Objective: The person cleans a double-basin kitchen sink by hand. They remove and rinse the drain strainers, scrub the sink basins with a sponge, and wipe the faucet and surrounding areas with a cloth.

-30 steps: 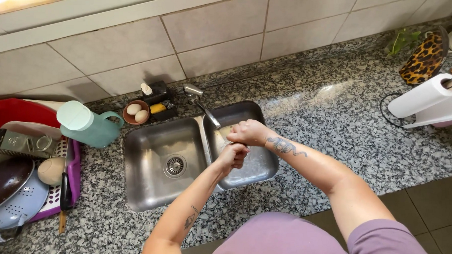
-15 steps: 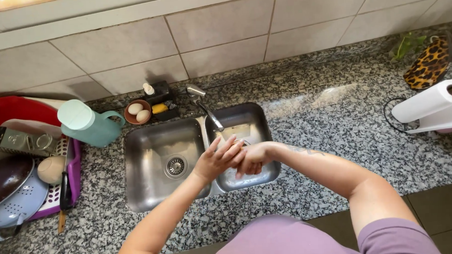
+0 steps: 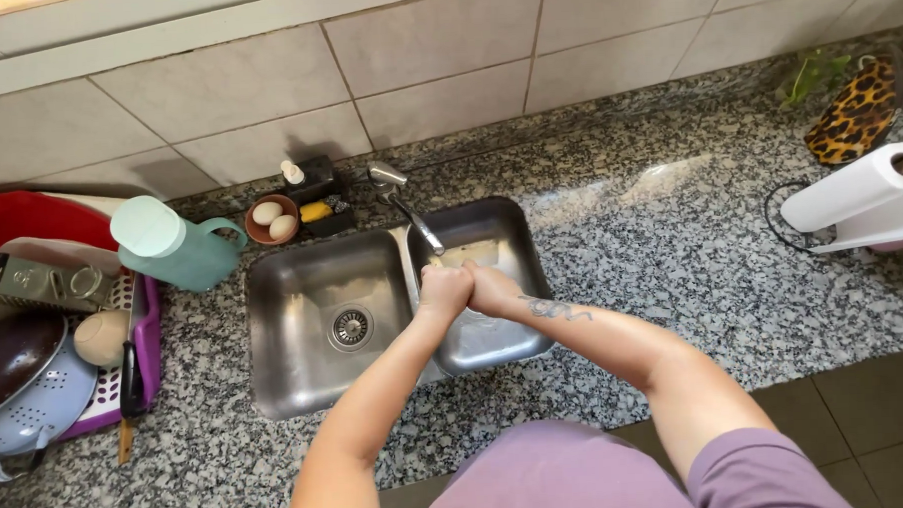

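Nearest the viewer, a lilac shirt (image 3: pixel 579 475) and two bare forearms reach over the granite table (image 3: pixel 672 266). The left hand (image 3: pixel 443 289) and right hand (image 3: pixel 493 288) are pressed against each other above the divider of the double steel sink (image 3: pixel 306 379). Both grips are curled together; no object is visible between them, and whether anything is enclosed cannot be told. The hands sit directly below the spout of the tap (image 3: pixel 405 206).

The left basin holds a round drain (image 3: pixel 351 328). To the left, a purple dish rack (image 3: pixel 144 335) carries a pale blue colander (image 3: pixel 36 404), a dark pan (image 3: pixel 10 350) and a knife (image 3: pixel 129 385). A teal jug (image 3: pixel 176 249) stands just beside the rack. Behind the sink, a small brown bowl (image 3: pixel 270 205) contains two eggs (image 3: pixel 275 220). At far right stand a paper towel roll (image 3: pixel 855 195) and a leopard-print item (image 3: pixel 857 110) against the tiled wall (image 3: pixel 434 44).
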